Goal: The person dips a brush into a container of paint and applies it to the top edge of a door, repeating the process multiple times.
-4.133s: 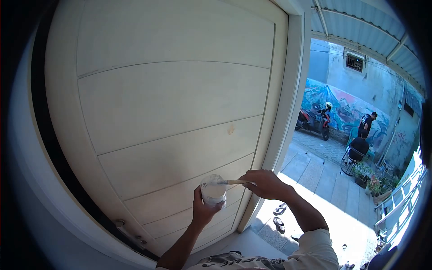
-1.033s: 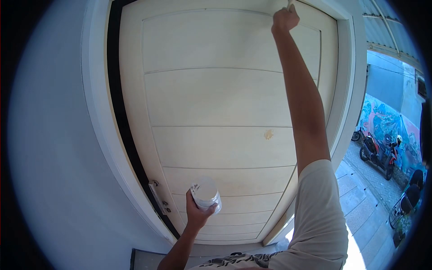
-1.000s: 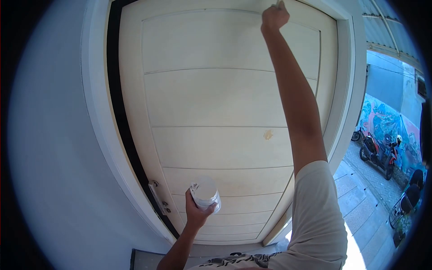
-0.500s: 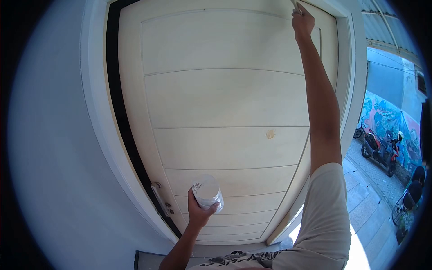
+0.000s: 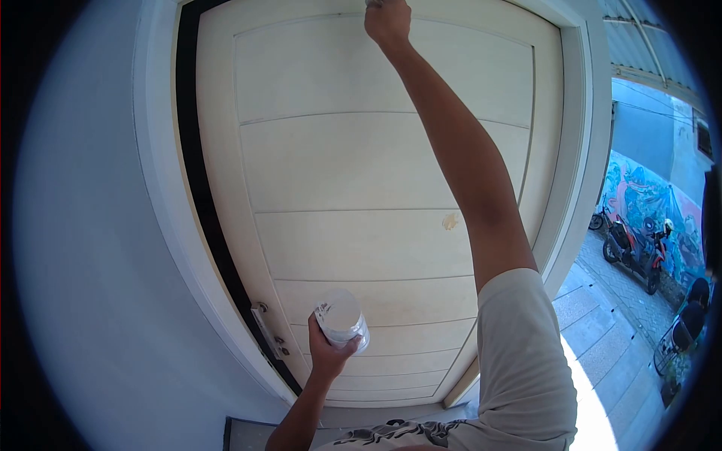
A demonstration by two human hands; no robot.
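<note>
A cream panelled door (image 5: 361, 165) stands in front of me, with a small tan spot (image 5: 450, 221) on its middle panel. My left hand (image 5: 328, 353) holds a small clear plastic jar (image 5: 341, 318) low before the door, near the lock plate (image 5: 267, 331). My right hand (image 5: 388, 21) is raised at arm's length to the door's top edge, fingers closed on a brush handle (image 5: 374, 3) that mostly runs out of view.
A pale wall (image 5: 83, 248) fills the left side. To the right the doorway opens onto a sunlit paved lane (image 5: 617, 331) with a parked scooter (image 5: 635, 248) and a painted mural wall (image 5: 654, 203).
My right hand has swept left along the door's top edge, from near the right corner to above the middle. The left hand and jar have stayed put.
</note>
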